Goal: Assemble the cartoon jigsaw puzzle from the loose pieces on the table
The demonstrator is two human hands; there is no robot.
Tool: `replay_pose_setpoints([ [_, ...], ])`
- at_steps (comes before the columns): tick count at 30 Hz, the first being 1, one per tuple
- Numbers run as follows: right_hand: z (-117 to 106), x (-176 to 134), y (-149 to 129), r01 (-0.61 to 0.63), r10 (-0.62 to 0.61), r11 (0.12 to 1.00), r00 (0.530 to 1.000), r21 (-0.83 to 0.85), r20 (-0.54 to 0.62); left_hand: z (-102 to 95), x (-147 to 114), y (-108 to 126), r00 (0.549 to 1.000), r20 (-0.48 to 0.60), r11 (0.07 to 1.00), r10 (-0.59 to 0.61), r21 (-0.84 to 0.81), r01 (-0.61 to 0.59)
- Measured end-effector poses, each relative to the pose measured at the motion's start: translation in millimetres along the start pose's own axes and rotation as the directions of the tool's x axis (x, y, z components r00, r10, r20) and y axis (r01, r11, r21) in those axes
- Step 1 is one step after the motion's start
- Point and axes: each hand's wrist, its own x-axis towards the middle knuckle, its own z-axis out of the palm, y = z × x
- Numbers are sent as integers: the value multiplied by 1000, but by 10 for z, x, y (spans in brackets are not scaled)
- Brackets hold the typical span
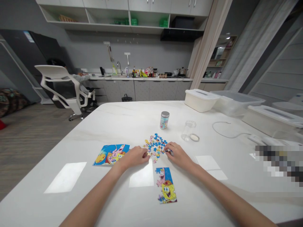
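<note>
A loose heap of small jigsaw puzzle pieces (pixel 155 144), mostly blue, yellow and pink, lies on the white table. My left hand (pixel 137 155) rests at the heap's left edge, fingers curled in; whatever they hold is hidden. On the right edge, my right hand (pixel 178 154) has its fingers bent around a puzzle piece (pixel 169 151), partly covered by them. Nearer to me lies a joined section of the puzzle (pixel 167 186), with a yellow and a pink cartoon figure and an uneven left side. A matching reference picture (pixel 106 155) lies left, partly behind my left hand.
Beyond the heap stand a printed jar with a grey lid (pixel 164 120) and a clear jar (pixel 188 130) beside a round lid (pixel 194 137). Storage boxes (pixel 201 99) and a cable (pixel 224 136) lie right. A person sits by the white chair (pixel 68 88).
</note>
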Motion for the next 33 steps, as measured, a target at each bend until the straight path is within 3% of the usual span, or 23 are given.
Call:
replay_pose_setpoints([
  [3,-40,63,12,35,-39,997,998,68,50,1,5,4,1000,1,1000,7,18,-7],
  [8,-30,27,44,-40,36,982,999,186,25,9,14,-11,1000,-3,999,20,37,-20],
  [15,9,-10,22,11,0,988,997,153,-73,16,14,-4,1000,-11,999,12,50,-12],
  [21,21,-5,23,-18,20,971,1000,237,-3,-3,15,25,1000,-7,999,7,53,-7],
  [33,9,-8,7,16,-7,978,999,209,-41,13,26,19,1000,-9,998,10,56,-9],
])
